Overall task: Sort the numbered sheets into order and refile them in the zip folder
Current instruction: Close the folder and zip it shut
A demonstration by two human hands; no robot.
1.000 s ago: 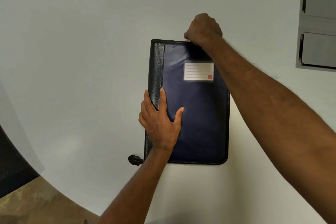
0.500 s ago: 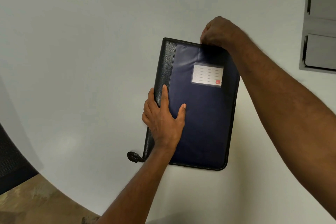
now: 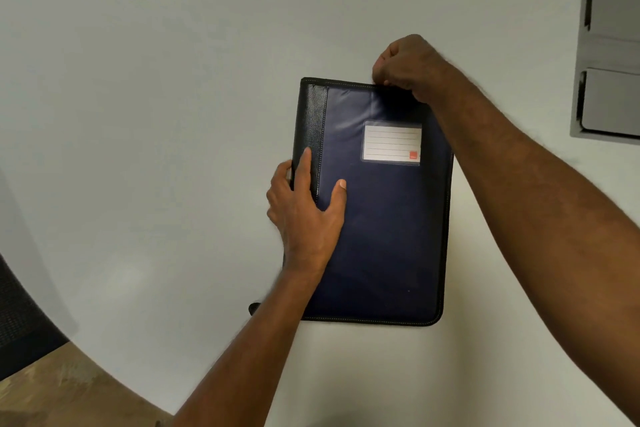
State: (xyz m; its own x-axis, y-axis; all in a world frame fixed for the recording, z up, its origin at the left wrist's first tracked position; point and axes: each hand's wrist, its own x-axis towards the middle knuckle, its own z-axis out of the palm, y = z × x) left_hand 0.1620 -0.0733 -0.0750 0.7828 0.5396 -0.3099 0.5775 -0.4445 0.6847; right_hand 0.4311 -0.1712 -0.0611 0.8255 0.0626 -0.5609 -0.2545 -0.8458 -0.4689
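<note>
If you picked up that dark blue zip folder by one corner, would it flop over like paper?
Probably not much. The dark blue zip folder with the black spine lies flat with straight edges, so it likely has stiff boards inside. Its cover looks smooth and a bit shiny, so it may slide easily on the white table; the left hand seems to steady it.

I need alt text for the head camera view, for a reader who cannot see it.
A closed dark blue zip folder lies flat on a white table. The left hand rests on its black spine side, while the right hand, fingers curled, pinches at its far edge. A lined label sits on the cover.
</note>
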